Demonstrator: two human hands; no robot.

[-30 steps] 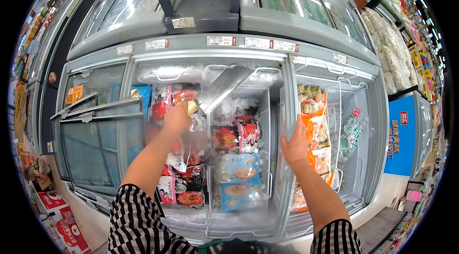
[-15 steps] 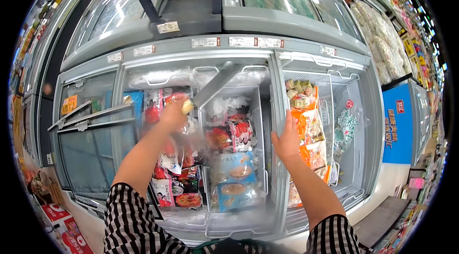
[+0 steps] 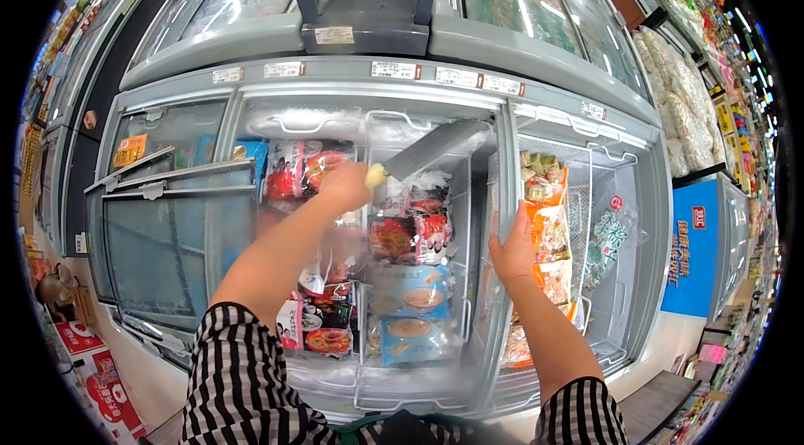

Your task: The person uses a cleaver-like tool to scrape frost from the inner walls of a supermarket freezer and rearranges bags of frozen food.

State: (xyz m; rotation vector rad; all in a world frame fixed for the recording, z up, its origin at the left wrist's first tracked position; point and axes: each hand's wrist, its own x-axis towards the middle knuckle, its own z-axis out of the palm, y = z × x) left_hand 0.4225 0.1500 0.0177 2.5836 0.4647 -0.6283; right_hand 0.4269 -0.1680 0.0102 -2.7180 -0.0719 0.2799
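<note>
A long knife (image 3: 440, 148) with a broad flat metal blade and a pale yellowish handle is gripped in my left hand (image 3: 345, 185). Its blade slants up and right toward the frosted far wall of an open chest freezer (image 3: 318, 89); its tip lies close to the frost (image 3: 477, 135). I cannot tell whether they touch. My right hand (image 3: 513, 252) clasps the edge of a sliding glass lid (image 3: 502, 152), thumb on the left side, fingers on the right. Below my left hand lie red-and-black food packs (image 3: 327, 332); blue packs (image 3: 414, 336) fill the near middle basket.
Orange food packs (image 3: 548, 231) lie in a wire basket right of the lid edge. Sliding glass panels (image 3: 180, 244) are stacked at the left. Behind stands another freezer (image 3: 502, 47) with a dark metal stand (image 3: 368, 39). A blue-sided freezer (image 3: 691, 236) is at the right.
My left hand and the knife have moved right and slightly up, bringing the tip toward the far right corner of the opening. My right hand stays on the lid edge; the view has shifted slightly.
</note>
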